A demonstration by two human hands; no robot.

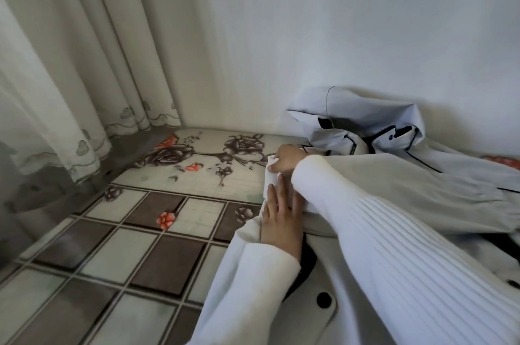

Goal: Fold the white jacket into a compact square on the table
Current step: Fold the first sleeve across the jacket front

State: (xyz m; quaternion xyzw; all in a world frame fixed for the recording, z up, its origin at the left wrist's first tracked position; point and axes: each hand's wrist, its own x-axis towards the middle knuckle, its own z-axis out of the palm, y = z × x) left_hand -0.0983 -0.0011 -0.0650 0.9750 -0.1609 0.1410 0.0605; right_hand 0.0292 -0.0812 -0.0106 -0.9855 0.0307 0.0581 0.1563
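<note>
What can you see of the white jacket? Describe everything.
The white jacket lies spread and partly folded on the patterned table, right of centre. Soft pale cloth, with a round black button near the front. The left hand presses flat on its edge; the right hand pinches a fold.

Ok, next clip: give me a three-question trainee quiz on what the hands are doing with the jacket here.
1. True or false: the left hand lies flat, fingers straight, on the white jacket.
2. Which of the hands pinches the jacket's edge? A) the left hand B) the right hand C) neither
3. Fill in: the black button on the jacket lies ___ to the camera than both hands.
Key: 1 true; 2 B; 3 nearer.
</note>
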